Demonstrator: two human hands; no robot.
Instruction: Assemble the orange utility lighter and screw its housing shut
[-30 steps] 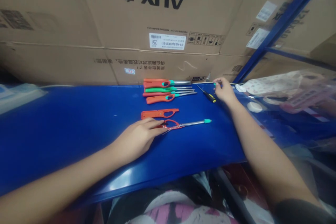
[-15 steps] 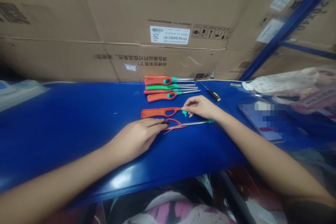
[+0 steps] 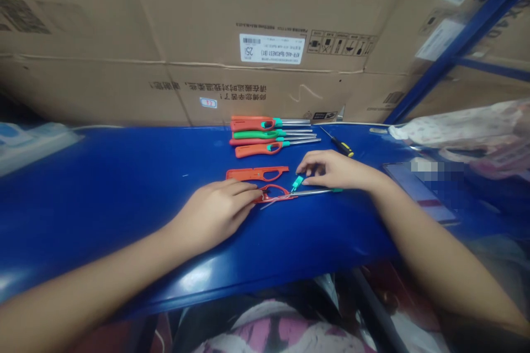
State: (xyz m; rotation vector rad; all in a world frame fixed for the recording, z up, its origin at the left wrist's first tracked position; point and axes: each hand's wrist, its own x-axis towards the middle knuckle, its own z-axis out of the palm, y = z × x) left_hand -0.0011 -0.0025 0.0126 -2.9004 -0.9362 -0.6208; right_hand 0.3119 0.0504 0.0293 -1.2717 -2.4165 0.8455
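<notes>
My left hand (image 3: 221,204) is closed over the handle end of an opened red gas lighter (image 3: 277,194), which lies on the blue table. The lighter's metal tube (image 3: 317,193) points right and ends in a green collar (image 3: 337,190); a thin wire shows by its handle loop. The fingers hide the rest of the handle. Just behind it lies a separate orange handle shell (image 3: 244,174). To the right, my right hand (image 3: 331,170) has its thumb and curled fingers apart. A small green trigger-like piece (image 3: 297,182) is beside its thumb tip, perhaps touching it.
Several assembled lighters (image 3: 256,150) lie in a row at the back of the blue table (image 3: 124,176). A black-and-yellow screwdriver (image 3: 343,148) is right of them. Large cardboard boxes (image 3: 165,22) stand behind. A tablet-like device (image 3: 414,187) and patterned cloth (image 3: 455,121) are at the right.
My right hand has shifted right, off the orange shell's tip, and its fingers have parted. The green piece is now a little further right and turned. My left hand stays on the lighter.
</notes>
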